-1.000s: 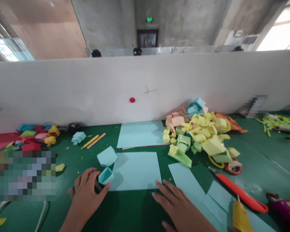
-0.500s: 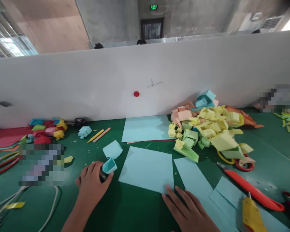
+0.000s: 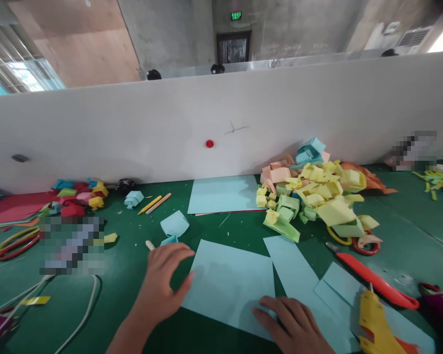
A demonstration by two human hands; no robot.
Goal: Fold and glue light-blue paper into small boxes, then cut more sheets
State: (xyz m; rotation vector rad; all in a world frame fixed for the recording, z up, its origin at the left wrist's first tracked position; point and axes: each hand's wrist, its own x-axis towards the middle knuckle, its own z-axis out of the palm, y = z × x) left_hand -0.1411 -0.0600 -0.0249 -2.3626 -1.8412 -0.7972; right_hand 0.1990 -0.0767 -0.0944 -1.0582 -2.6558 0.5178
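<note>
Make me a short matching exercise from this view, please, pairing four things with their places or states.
1. Right hand
2. Left hand
3. Yellow plastic glue gun
4. Small round red disc

A. On the upright white partition
B. Thumb and fingers apart, by the left edge of the light blue paper sheet
C. At that sheet's near right corner
D. To the right of both hands

Pairs: 1-C, 2-B, 3-D, 4-A

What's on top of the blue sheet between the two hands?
The right hand is over the sheet, covering its near right corner; the left hand overlaps its left edge. Anything beneath either hand is hidden.
</note>
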